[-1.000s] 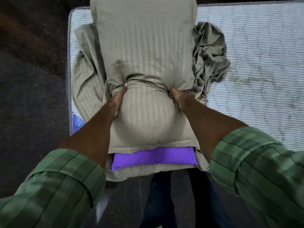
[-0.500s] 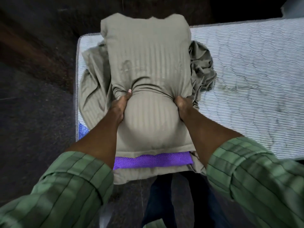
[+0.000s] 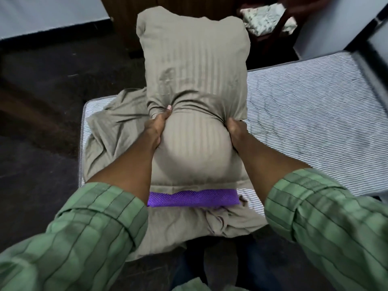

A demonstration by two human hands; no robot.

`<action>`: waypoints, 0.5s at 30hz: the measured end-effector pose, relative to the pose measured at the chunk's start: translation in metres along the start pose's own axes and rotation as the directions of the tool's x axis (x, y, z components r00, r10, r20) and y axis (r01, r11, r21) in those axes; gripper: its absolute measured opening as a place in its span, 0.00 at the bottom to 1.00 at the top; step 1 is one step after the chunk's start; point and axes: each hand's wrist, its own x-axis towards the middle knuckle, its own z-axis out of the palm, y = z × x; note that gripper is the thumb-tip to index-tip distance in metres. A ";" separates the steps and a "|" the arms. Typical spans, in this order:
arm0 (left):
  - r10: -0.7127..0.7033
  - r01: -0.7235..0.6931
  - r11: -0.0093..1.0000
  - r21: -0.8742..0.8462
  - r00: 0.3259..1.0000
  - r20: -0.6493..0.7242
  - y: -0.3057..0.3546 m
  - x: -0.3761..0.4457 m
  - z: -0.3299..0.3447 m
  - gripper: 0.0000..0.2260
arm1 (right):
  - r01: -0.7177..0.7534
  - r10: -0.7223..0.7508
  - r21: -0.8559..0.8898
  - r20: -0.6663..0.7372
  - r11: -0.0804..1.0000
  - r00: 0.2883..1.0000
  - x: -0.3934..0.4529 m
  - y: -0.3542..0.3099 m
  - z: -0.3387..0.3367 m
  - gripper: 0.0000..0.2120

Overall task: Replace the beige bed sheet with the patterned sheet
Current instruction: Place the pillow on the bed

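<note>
Both forearms reach forward from rolled green striped sleeves (image 3: pixel 88 232). The left hand (image 3: pixel 156 128) and the right hand (image 3: pixel 235 131) each clutch a side of a pillow (image 3: pixel 195 85) — fingers dug into its beige striped case, squeezing it into a waist. The pillow is held raised and tilted away, and its purple dotted inner (image 3: pixel 193 198) shows at the near open end. Below it the beige bed sheet (image 3: pixel 113 131) lies crumpled at the near-left end of the bare striped mattress (image 3: pixel 310 114), partly draped over the edge. The patterned sheet (image 3: pixel 266 17) — folded, blurred — appears to rest on a dark chair (image 3: pixel 279 32) beyond. The pillow hides the floor behind it.
</note>
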 end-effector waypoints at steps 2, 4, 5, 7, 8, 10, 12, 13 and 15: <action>-0.018 0.018 1.000 0.004 0.999 0.033 0.010 -0.023 0.048 0.40 | 0.000 -0.001 -0.023 -0.027 1.000 1.000 0.020 -0.008 -0.040 0.32; -0.048 0.055 0.997 -0.051 0.991 0.122 0.007 -0.029 0.095 0.28 | -0.014 0.010 -0.049 -0.069 0.999 0.998 0.045 -0.010 -0.081 0.31; -0.070 0.078 0.996 -0.049 0.988 0.139 0.003 -0.030 0.114 0.26 | -0.024 0.019 -0.060 -0.079 0.998 0.997 0.056 -0.010 -0.098 0.30; -0.135 0.145 0.988 -0.053 0.977 0.163 -0.013 -0.015 0.165 0.41 | -0.043 0.034 -0.087 -0.106 0.995 0.994 0.083 -0.009 -0.137 0.29; -0.133 0.149 0.986 -0.080 0.974 0.181 -0.033 0.012 0.191 0.43 | -0.055 0.041 -0.108 -0.122 0.993 0.992 0.100 -0.008 -0.156 0.29; -0.179 0.199 0.978 -0.053 0.948 0.264 -0.082 0.077 0.246 0.40 | -0.076 0.055 -0.153 -0.141 0.985 0.989 0.129 -0.005 -0.191 0.30; -0.218 0.230 0.973 -0.020 0.943 0.251 -0.099 0.092 0.291 0.45 | -0.086 0.058 -0.191 -0.150 0.978 0.987 0.161 -0.002 -0.222 0.30; -0.224 0.244 0.969 -0.041 0.937 0.269 -0.118 0.105 0.316 0.47 | -0.091 0.058 -0.205 -0.160 0.974 0.985 0.176 -0.001 -0.236 0.30; -0.281 0.298 0.954 -0.010 0.909 0.308 -0.127 0.103 0.349 0.47 | -0.091 0.046 -0.252 -0.179 0.964 0.983 0.204 0.003 -0.257 0.30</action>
